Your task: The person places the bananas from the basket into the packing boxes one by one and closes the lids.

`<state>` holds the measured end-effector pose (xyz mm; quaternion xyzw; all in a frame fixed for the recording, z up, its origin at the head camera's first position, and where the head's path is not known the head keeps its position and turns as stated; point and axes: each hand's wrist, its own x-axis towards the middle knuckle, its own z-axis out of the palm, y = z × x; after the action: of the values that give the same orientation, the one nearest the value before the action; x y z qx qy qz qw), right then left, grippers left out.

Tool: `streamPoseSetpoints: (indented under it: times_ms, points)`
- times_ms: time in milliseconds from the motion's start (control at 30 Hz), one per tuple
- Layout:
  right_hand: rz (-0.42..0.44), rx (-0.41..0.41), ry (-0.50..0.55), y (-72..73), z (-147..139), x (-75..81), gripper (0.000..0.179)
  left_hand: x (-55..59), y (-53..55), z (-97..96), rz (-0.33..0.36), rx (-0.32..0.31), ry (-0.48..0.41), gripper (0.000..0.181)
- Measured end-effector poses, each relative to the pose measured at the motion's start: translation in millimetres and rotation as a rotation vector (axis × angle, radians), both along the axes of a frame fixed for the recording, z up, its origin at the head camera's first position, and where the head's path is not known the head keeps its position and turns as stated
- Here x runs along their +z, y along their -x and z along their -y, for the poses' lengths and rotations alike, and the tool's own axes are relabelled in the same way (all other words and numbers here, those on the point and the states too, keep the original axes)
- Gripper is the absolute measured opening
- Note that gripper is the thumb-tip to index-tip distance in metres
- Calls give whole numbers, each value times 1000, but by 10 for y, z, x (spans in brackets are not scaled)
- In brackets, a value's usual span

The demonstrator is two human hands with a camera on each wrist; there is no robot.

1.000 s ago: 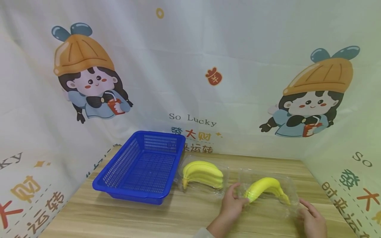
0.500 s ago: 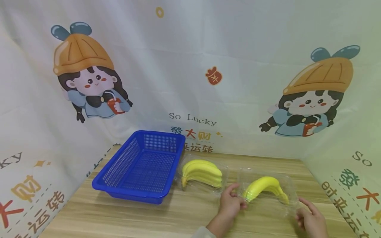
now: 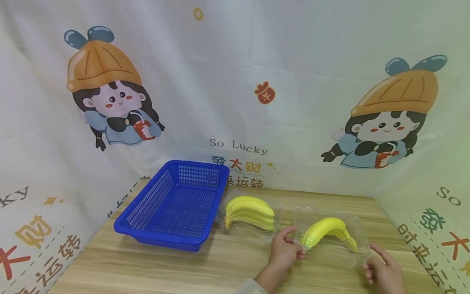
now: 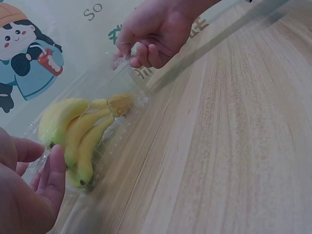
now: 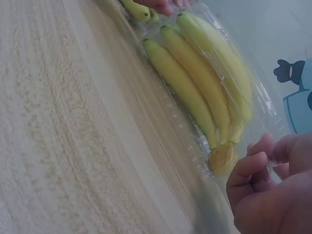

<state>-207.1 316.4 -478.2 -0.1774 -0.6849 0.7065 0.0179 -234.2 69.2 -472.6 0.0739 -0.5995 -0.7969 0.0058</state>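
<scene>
A bunch of yellow bananas [image 3: 327, 229] lies inside a clear plastic clamshell box [image 3: 358, 228] on the wooden table. My left hand [image 3: 283, 250] is at the box's left edge, thumb and fingers closing on the rim near the banana tips [image 4: 82, 181]. At the opposite end, by the brown stem [image 5: 223, 158], my right hand [image 3: 383, 269] pinches the box's edge between thumb and curled fingers. A second banana bunch [image 3: 249, 212] in its own clear box [image 3: 278, 204] sits to the left, beside the blue basket.
A blue plastic basket [image 3: 125, 229] with slotted walls stands at the table's left, nothing visible in it. Printed cloth [image 3: 301, 122] hangs behind and along both sides of the wooden table [image 3: 147, 269].
My left thumb has slid off the banana end toward the box's left rim. The right fingers have curled in more at the right edge. The box has hardly moved.
</scene>
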Motion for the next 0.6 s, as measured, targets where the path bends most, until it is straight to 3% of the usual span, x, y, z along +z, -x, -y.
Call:
streamPoseSetpoints:
  times_ms: [167, 333, 467, 600]
  points:
    - [9, 58, 89, -8, -61, -7, 59, 4, 0, -7, 3, 1, 4, 65]
    - [-35, 84, 175, -28, -59, -24, 59, -9, 18, -11, 0, 2, -7, 66]
    - [-67, 57, 226, -41, -26, -30, 58, -9, 20, -12, 4, 1, -5, 65]
    - [-48, -24, 155, -41, 25, -18, 54, 4, 14, -10, 8, 3, 7, 64]
